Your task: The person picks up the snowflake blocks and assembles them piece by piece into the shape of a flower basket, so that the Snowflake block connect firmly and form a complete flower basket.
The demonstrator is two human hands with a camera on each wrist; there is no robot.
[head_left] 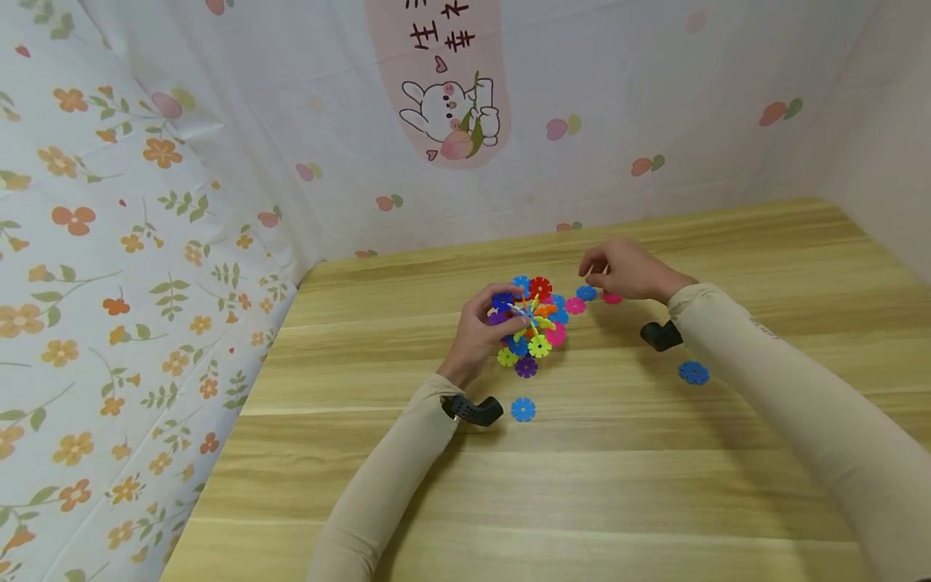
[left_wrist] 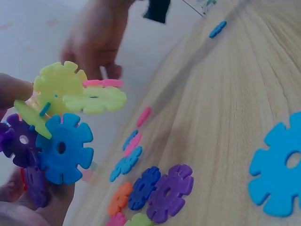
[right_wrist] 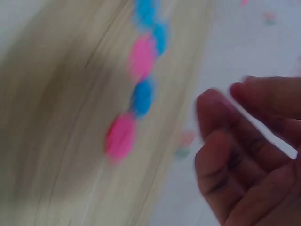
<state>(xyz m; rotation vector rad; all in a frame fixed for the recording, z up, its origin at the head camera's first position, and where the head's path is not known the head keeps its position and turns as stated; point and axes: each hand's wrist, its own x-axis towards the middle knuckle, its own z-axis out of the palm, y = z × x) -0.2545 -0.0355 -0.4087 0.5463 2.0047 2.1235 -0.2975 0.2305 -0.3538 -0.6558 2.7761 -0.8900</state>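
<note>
My left hand [head_left: 476,331] grips a cluster of interlocked flower-shaped plastic discs [left_wrist: 73,157] in yellow-green, blue, purple and pink. It is held above the table, over loose discs. Slightly farther right, my right hand [head_left: 631,271] hovers with loosely curled fingers; the right wrist view shows nothing between thumb and fingertips. Just below it on the table lie a blue disc [head_left: 586,293] and a pink disc [right_wrist: 120,137], in a row leading toward the cluster. A purple disc [head_left: 527,367] sits at the near side of the pile.
One blue disc [head_left: 523,410] lies alone near my left wrist, another blue disc [head_left: 694,373] beside my right forearm. Black wrist mounts [head_left: 476,410] jut from both sleeves. The wooden table [head_left: 582,501] meets a patterned cloth [head_left: 327,121] at its back and left.
</note>
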